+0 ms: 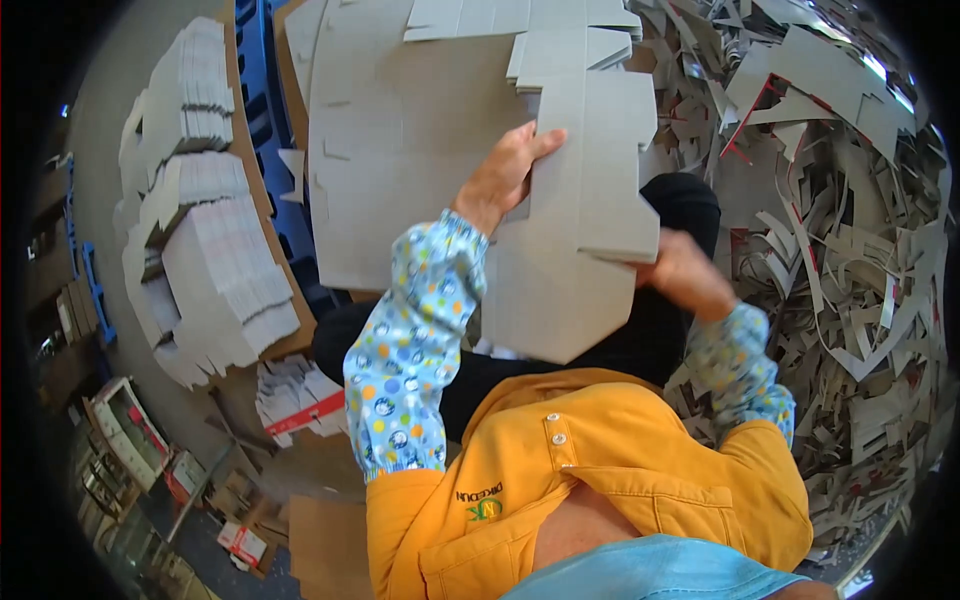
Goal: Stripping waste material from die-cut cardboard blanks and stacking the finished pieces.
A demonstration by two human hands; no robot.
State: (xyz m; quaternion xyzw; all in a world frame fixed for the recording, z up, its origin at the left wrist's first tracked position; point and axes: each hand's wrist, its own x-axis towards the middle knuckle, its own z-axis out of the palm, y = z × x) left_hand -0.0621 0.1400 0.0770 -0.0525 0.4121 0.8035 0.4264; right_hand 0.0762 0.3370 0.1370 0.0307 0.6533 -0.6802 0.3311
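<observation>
A stack of die-cut grey cardboard blanks (560,240) stands tilted in front of me, its lower end above my lap. My left hand (503,172) grips the blanks at a cut-out in their left edge, thumb on the top face and fingers behind. By the lower right corner is my right hand (690,275), smeared by motion. Its fingertips are hidden at the blanks' edge, so their closure cannot be made out. Behind the held stack lies a larger pile of uncut-looking grey cardboard sheets (400,210) with small slits along the left side.
Scrap cardboard strips (860,300) heap up along my right, some with red edges. On my left, stacked cut blanks (215,260) rest on a brown board beside a blue pallet (262,100). A brown carton (328,545) sits at the lower left.
</observation>
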